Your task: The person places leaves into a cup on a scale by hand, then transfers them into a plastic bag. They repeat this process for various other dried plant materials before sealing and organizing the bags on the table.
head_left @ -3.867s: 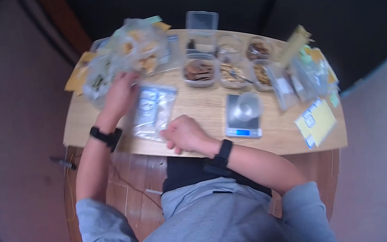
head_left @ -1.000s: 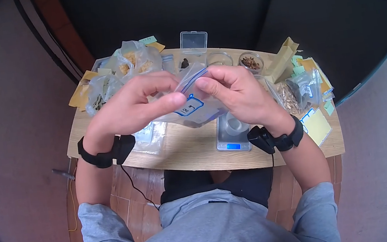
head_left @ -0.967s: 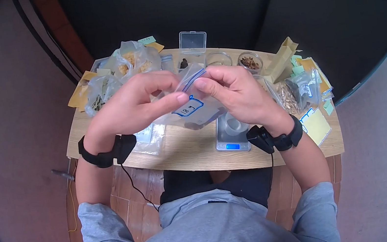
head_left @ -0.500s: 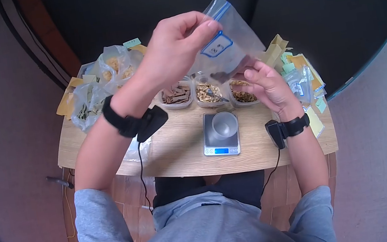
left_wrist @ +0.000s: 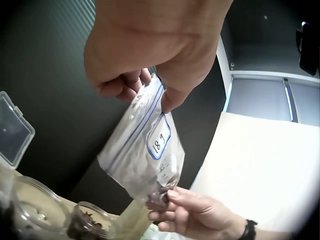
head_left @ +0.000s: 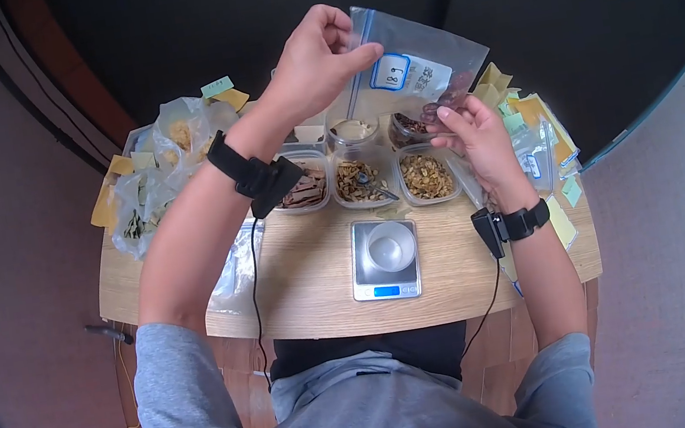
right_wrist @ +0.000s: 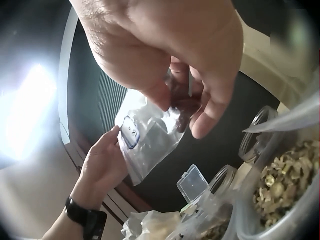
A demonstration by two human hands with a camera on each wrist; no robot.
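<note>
A clear zip-lock bag [head_left: 423,36] with a blue-framed label reading 18g is held up, tilted, above the food containers. My left hand [head_left: 315,65] pinches its zip end between thumb and fingers. At the opposite lower corner my right hand [head_left: 486,146] pinches the bag, thumb on the near side, around dark reddish slices [head_left: 453,95] gathered inside. In the left wrist view the zip-lock bag [left_wrist: 145,145] hangs from the left hand, its bottom at the right fingers. A digital scale [head_left: 369,287] on the table bears a clear round plastic cup [head_left: 391,246].
Behind the scale stand tubs of bark strips [head_left: 304,191], pale chips with a spoon [head_left: 360,181] and yellowish pieces [head_left: 427,178]. Plastic bags [head_left: 180,132] crowd the left, envelopes [head_left: 555,140] and more bags the right. A flat zip-lock bag [head_left: 236,281] lies at front left.
From low over the table, both hands have raised the bag and drawn apart. The right hand has moved from the zip end to the bottom corner.
</note>
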